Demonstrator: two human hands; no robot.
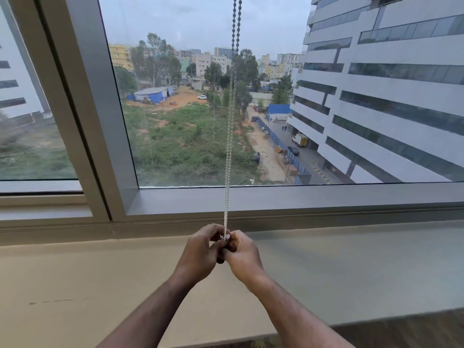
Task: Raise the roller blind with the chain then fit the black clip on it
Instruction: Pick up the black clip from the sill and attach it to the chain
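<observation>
A white beaded chain (229, 151) hangs straight down in front of the window glass, its two strands close together. Its lower end runs into my two hands, which meet above the sill. My left hand (199, 249) and my right hand (242, 252) press together around the chain's bottom loop. A small black clip (226, 239) with a shiny metal part shows between my fingertips, mostly hidden by them. The roller blind itself is out of view above the frame.
A wide beige window sill (100, 272) stretches below my hands. A grey window frame (301, 199) runs behind the chain, with a thick mullion (82, 109) at the left. Buildings and a green lot lie outside the glass.
</observation>
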